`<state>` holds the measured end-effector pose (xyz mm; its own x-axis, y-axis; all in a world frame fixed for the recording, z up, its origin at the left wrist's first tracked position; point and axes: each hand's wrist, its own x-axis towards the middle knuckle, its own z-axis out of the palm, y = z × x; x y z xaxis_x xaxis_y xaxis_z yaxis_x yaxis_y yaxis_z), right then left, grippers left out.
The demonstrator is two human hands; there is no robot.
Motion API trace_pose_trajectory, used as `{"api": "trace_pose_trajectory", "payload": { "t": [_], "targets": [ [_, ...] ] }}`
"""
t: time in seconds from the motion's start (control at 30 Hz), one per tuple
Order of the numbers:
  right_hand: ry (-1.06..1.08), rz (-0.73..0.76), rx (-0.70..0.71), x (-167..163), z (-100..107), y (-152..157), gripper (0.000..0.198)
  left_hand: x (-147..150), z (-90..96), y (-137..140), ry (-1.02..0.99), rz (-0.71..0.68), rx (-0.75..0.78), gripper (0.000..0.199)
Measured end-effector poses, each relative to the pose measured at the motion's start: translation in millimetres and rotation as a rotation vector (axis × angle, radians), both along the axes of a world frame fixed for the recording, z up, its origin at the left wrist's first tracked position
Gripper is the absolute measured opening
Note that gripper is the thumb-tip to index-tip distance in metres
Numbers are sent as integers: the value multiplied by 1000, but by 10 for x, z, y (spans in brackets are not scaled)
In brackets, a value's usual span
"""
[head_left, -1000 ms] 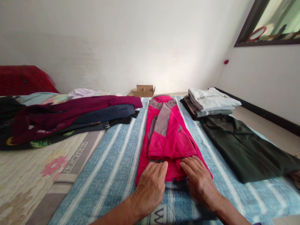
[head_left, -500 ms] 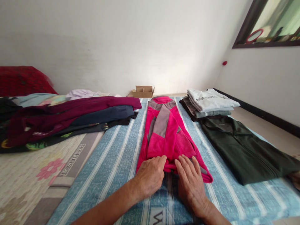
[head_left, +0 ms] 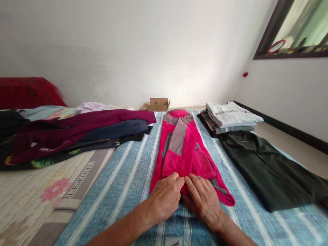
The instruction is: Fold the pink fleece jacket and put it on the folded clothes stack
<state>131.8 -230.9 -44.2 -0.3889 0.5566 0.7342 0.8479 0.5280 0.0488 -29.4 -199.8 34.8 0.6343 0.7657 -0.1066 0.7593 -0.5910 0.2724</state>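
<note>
Left hand (head_left: 166,194) holds the near edge of the pink jacket (head_left: 194,155); right hand (head_left: 203,200) curls over it, grip hidden; striped sheet (head_left: 120,181) shows either side, narrower toward the dark green jacket (head_left: 266,171)

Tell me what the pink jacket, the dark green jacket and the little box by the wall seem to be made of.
The pink jacket looks like fleece: matte, soft, with thick rounded folds.
The dark green jacket may be a smooth synthetic knit, judging by its even surface and faint sheen, though cotton is possible.
The box is probably cardboard: plain brown, matte, with thin stiff flaps.
</note>
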Motion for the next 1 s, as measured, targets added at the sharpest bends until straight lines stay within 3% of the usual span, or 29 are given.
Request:
{"api": "trace_pose_trajectory", "payload": {
  "t": [0.2,0.33,0.47,0.63,0.83,1.0],
  "targets": [
    [-20,45,-1,-21,83,107,33,-45,-21,-42,-75,15,-8,30],
    [-46,85,-104,-17,121,136,36,-103,-32,-67,-74,49,-1,51],
    [-65,57,-206,-29,181,148,38,-155,-35,-74,-66,-14,51,56],
    [-68,82,-358,-66,243,166,25,-203,-46,-65,-62,-58,69,61],
    [-84,108,-362,-49,214,230,12,-228,-113,-25,-127,-109,86,62],
    [-107,148,-465,38,403,297,9,-270,-145,-8,-213,-106,168,73]
  ]
}}
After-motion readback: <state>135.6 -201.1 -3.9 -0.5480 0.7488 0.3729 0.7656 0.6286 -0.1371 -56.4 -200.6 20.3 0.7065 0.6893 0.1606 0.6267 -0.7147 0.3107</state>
